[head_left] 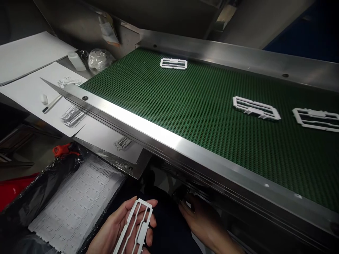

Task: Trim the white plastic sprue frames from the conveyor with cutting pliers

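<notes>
My left hand (116, 229) holds a white plastic frame (136, 225) at the bottom of the view, its fingers curled round the part's edge. My right hand (203, 222) reaches under the steel edge of the conveyor, in shadow, and its fingertips are hidden. Three more white plastic frames lie on the green belt (185, 106): one at the far side (173, 63), one to the right (255, 108) and one at the right edge (316, 119).
A steel rail (159, 135) borders the belt's near side. To the left, white paper sheets (31, 88) carry small stacks of parts (72, 115). A box lined with black plastic (71, 204) holds a white moulded sheet. A red-handled tool (65, 149) lies beside it.
</notes>
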`<state>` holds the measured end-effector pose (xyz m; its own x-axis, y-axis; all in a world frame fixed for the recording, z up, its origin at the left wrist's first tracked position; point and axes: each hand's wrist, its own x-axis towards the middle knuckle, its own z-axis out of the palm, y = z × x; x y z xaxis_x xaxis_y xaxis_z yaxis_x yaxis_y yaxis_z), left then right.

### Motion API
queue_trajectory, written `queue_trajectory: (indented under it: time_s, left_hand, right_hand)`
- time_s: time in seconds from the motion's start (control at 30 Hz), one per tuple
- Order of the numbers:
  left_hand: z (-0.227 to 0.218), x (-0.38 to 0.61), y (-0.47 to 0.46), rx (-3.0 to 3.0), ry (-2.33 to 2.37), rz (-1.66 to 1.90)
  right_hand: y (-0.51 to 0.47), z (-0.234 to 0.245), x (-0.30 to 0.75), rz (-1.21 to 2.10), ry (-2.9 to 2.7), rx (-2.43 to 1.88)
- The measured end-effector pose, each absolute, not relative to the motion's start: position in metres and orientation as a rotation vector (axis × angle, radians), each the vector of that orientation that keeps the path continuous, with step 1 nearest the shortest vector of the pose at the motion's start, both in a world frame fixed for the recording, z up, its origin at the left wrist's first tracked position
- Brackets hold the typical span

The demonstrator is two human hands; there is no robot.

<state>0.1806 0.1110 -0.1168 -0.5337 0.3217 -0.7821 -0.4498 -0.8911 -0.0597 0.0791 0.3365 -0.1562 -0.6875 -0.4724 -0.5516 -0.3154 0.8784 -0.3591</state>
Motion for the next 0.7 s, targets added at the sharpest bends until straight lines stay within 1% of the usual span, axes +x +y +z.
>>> queue_trajectory:
  time_s: [0.17,0.5,0.7]
  left_hand:
    - [-0.119,0.178,0.109,-1.186,0.198,2.431]
    - [-0.117,0.179,0.108,-1.266,0.324,2.439]
    - [-0.113,0.178,0.106,-1.267,0.365,2.461]
  right_hand:
    - [0.335,-0.154,0.083,-0.344,2.309,-0.305]
    - [0.317,-0.133,0.085,-0.51,2.223,-0.218]
    - [0.311,-0.128,0.09,-0.543,2.239,-0.192]
